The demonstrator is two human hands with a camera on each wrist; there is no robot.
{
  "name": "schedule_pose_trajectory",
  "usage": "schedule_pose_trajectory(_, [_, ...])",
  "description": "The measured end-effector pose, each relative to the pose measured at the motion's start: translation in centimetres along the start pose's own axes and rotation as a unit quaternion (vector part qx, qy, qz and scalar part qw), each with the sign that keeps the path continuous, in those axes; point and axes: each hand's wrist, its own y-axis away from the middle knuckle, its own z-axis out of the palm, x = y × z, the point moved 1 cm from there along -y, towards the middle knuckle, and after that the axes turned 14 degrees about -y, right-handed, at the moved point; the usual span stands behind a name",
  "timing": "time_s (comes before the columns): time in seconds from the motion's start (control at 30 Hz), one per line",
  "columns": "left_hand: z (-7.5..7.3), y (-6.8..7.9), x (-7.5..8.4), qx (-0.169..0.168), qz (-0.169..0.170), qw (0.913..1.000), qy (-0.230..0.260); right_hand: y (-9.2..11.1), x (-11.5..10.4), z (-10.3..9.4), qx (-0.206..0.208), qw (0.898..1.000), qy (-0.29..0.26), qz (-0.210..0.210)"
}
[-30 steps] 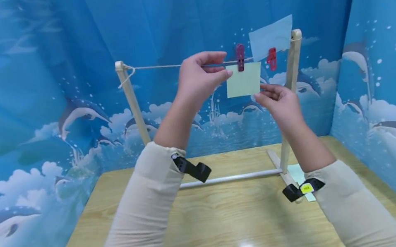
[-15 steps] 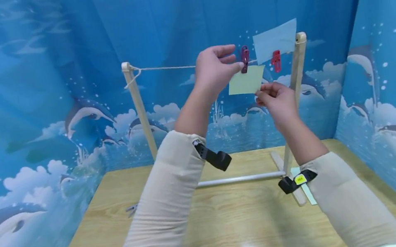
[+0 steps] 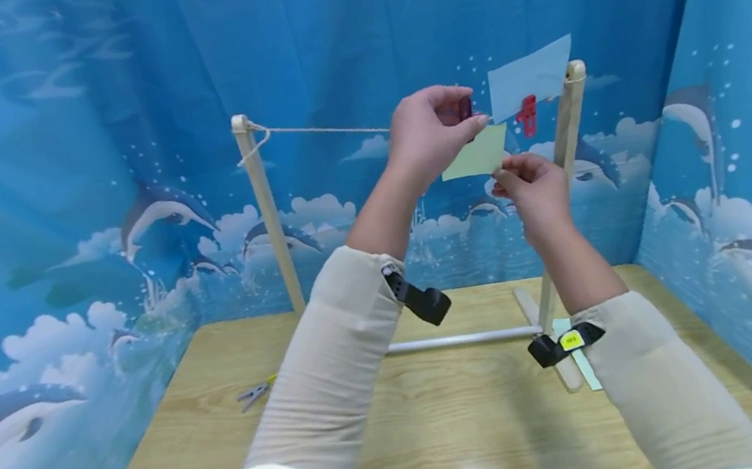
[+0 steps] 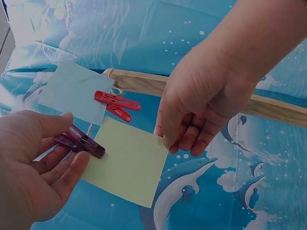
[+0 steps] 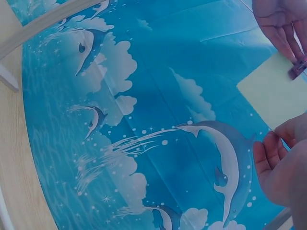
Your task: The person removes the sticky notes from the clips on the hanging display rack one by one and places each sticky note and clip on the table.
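Observation:
My left hand [image 3: 430,136] has its thumb and fingers about a dark purple clothespin [image 4: 81,142] and pinches its handle end. The nose of that clothespin lies over the upper edge of a pale yellow-green paper square [image 4: 127,163], at the string. With thumb and fingertips, my right hand [image 3: 538,193] pinches a lower corner of the same square. Right of it, a red clothespin [image 3: 528,116] clips a light blue paper [image 3: 530,78], which stands up above the string. In the head view, my left fingers partly hide the purple clothespin.
The string [image 3: 326,129] runs between a left wooden post [image 3: 266,209] and a right wooden post [image 3: 566,122]. A white bar [image 3: 464,339] joins them low down. Pliers-like grey jaws [image 3: 253,395] lie on the table's left, and pale green paper [image 3: 586,365] lies beside the right foot.
My left hand has moved right and taken hold of the purple clothespin, which hung free beside it a second ago. My right hand still holds the paper's corner. The pliers-like tool has come into view.

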Motion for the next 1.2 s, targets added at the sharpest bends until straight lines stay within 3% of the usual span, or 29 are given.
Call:
schedule_pose_trajectory(0.17, [-0.1,0.4,-0.1,0.032,0.027,0.9987,-0.031,0.2,-0.2,-0.4,-0.008,1.0,-0.009,0.002])
schedule_pose_trajectory(0.33, [-0.3,0.8,-0.4,0.078,0.069,0.9941,-0.031,0.3,-0.4,-0.4,-0.018,1.0,-0.022,-0.005])
schedule_pose_trajectory(0.6, [-0.7,1.2,-1.1,0.125,0.125,0.9824,0.058,0.7,-0.3,-0.9,-0.025,0.999,-0.026,-0.009])
schedule_pose_trajectory(0.87, [-1.3,1.4,-1.6,0.152,0.129,0.9743,0.105,1.3,0.2,-1.0,-0.03,0.999,-0.038,-0.005])
schedule_pose_trajectory(1.2, [-1.3,1.6,-2.3,0.18,0.15,0.957,0.172,1.8,0.5,-1.4,-0.04,0.998,-0.047,0.013])
